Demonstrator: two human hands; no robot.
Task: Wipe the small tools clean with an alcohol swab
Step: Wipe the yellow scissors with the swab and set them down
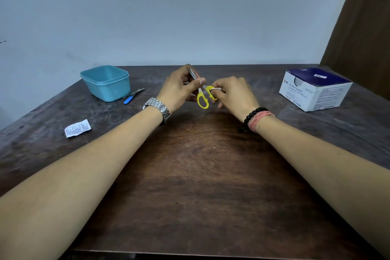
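Observation:
Small scissors with yellow handles point(203, 101) hang above the middle of the dark wooden table point(190, 175). My left hand point(179, 88) pinches their metal blades, handles pointing down toward me. My right hand point(234, 93) pinches a white alcohol swab point(215, 89) against the right yellow handle loop. A second tool with a blue handle and metal tip point(133, 96) lies on the table beside the blue tub.
A light blue plastic tub point(106, 82) stands at the back left. A torn white swab wrapper point(77, 128) lies on the left of the table. A box of alcohol swabs point(314, 88) sits at the back right. A brown curtain point(363, 17) hangs at far right.

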